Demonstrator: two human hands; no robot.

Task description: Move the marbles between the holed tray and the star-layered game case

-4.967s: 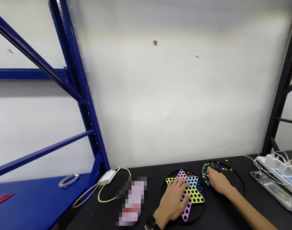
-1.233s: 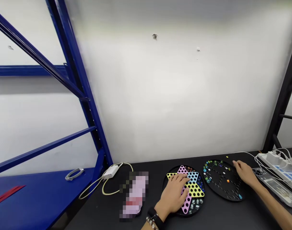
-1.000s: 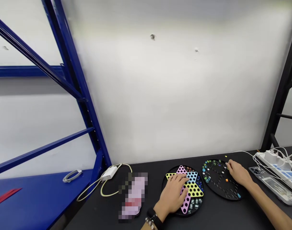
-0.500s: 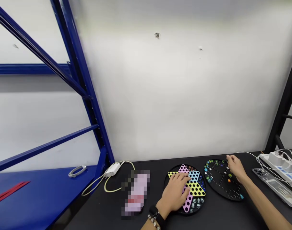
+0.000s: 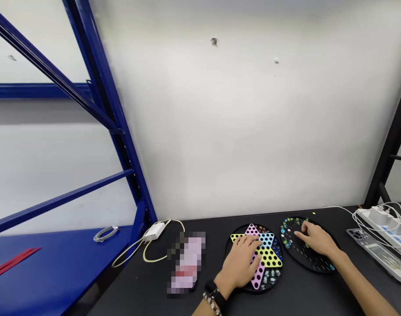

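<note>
My left hand [image 5: 241, 259] rests with fingers spread on a star-patterned Chinese checkers board [image 5: 269, 259], covering its left part. Pink, yellow and light blue holed sections show around the fingers, with clear, dark blue and reddish marbles along the rim. My right hand [image 5: 315, 239] hovers above a round black tray [image 5: 305, 261] to the right, thumb and index finger apart with nothing visible between them. Several green, blue and white marbles [image 5: 286, 242] line the tray's left side. The hand hides the tray's middle. Beyond the far rim, a small yellow piece [image 5: 314, 213] lies on the table.
A white adapter [image 5: 155, 231] with a looped cable and a blurred pink item [image 5: 189, 263] lie at left. Power strips [image 5: 389, 226] with white cables and a clear case [image 5: 378, 254] sit at right. A blue rack post [image 5: 121, 118] rises at left.
My right hand has moved from the tray's far edge leftward and nearer, over the tray, its pinch opened. A small yellow piece now shows on the table there. My left hand stays put.
</note>
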